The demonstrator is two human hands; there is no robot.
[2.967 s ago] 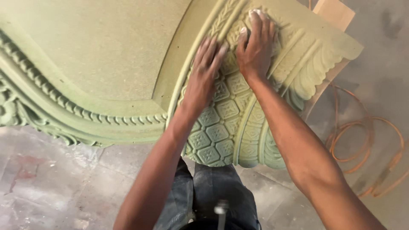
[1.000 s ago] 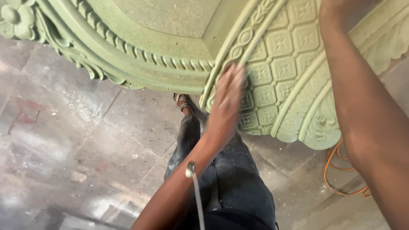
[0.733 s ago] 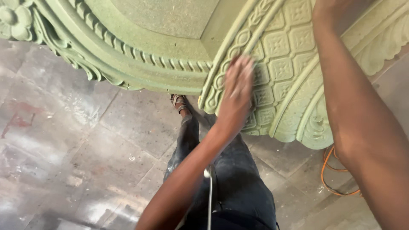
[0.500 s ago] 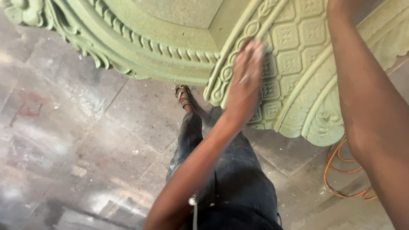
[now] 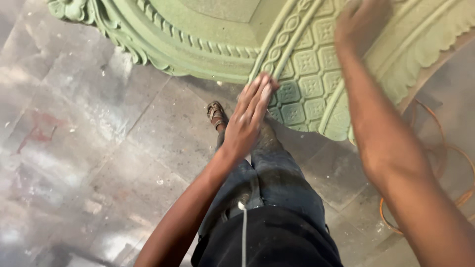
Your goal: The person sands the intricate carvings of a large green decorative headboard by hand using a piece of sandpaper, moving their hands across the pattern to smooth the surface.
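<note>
Carved green panel (image 5: 316,74): left hand (image 5: 250,116) flat at edge, right hand (image 5: 361,22) seemingly pressing.

— Any packages, labels, signs or screens on my feed?

— None that I can see. Nothing of that kind near either of the hands, above them or below; no wrapper, tag, placard or display anywhere.
</note>
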